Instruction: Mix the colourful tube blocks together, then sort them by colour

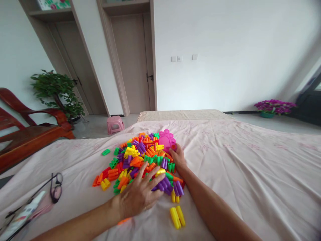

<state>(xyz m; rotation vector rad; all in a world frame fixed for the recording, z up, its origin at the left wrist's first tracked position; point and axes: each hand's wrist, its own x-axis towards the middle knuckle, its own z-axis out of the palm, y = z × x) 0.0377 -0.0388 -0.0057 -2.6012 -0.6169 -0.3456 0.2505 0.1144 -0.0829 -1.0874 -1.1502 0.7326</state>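
A heap of plastic bullet-shaped building blocks (pixel 136 162) in red, orange, yellow, green and purple lies on the cloth. My left hand (pixel 141 194) rests over the near side of this heap, fingers spread, and grips none of the blocks. At the heap's right edge, my right hand (pixel 179 156) pinches a small red block (pixel 173 146) between thumb and fingers. Just behind that block stands a pink flower-shaped plastic piece (pixel 166 139); I cannot tell whether the fingers touch it. A double yellow block (pixel 177 217) lies apart, nearer to me, between my forearms.
Pale pink cloth (pixel 240 174) covers the broad surface. Glasses (pixel 56 187) and a white tube (pixel 25 212) lie at the left. Beyond are a wooden chair (pixel 32 124), a pink stool (pixel 115 125), a green plant (pixel 56 92) and purple flowers (pixel 274 106).
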